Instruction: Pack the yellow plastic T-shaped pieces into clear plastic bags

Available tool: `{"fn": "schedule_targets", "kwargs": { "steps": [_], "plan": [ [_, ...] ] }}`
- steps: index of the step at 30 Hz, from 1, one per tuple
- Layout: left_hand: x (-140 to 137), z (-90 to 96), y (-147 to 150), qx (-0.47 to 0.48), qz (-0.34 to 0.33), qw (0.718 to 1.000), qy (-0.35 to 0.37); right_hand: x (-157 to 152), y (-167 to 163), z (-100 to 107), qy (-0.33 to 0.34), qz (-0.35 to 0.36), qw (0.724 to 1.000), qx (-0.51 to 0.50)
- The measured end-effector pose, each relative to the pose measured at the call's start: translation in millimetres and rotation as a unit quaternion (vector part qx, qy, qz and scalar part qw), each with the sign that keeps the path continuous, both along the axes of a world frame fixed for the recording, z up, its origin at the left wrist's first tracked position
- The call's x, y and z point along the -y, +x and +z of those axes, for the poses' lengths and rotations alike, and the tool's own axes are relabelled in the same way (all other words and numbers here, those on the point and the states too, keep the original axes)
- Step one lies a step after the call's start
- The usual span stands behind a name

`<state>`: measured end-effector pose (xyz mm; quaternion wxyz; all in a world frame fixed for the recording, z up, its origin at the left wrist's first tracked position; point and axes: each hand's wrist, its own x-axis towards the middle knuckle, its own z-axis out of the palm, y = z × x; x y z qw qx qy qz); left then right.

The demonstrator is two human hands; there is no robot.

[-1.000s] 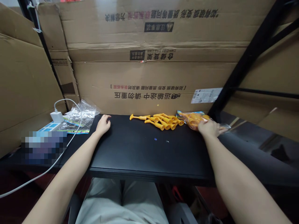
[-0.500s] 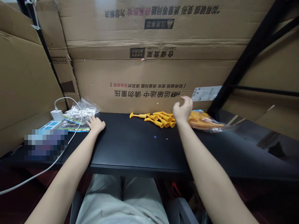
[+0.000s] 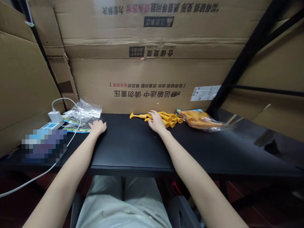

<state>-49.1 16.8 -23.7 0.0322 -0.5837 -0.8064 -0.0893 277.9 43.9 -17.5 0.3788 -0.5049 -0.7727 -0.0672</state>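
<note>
Lying on the black tabletop, my left hand [image 3: 98,127] is open beside clear plastic packaging [image 3: 83,111], its fingertips by the packaging's right edge. My right hand [image 3: 157,122] is over the left part of a pile of yellow plastic pieces [image 3: 171,119]. Its thumb and fingers are apart around the slim part of one piece, and I see no firm grip. The pieces have flared, hollow ends and thin stems. One long yellow piece [image 3: 135,116] points out to the left. Farther right is a clear bag [image 3: 201,120] with more yellow pieces in it.
A white power strip [image 3: 52,125] with a plugged-in charger [image 3: 54,116] stands at the left; its white cable [image 3: 75,134] runs over the table's front edge. Cardboard [image 3: 142,72] walls the back and sides. A black metal post [image 3: 234,68] rises at the right.
My right hand has moved left and down, from beside the bag to the loose yellow pieces. My left hand stays in place. The view has shifted slightly.
</note>
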Motion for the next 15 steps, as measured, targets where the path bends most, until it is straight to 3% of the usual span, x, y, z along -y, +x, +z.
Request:
{"fn": "schedule_targets", "kwargs": {
  "steps": [4,8,15],
  "plan": [
    [1,3.3,6,-0.013,-0.144,0.989,0.021,0,0,-9,-0.106,-0.068,0.987,0.096],
    [1,4.0,13,0.029,-0.261,0.964,0.041,2,-5,-10,-0.142,-0.095,0.974,0.151],
    [6,9.8,22,0.071,-0.326,0.942,0.041,4,-11,-10,-0.160,-0.109,0.963,0.188]
  ]
}}
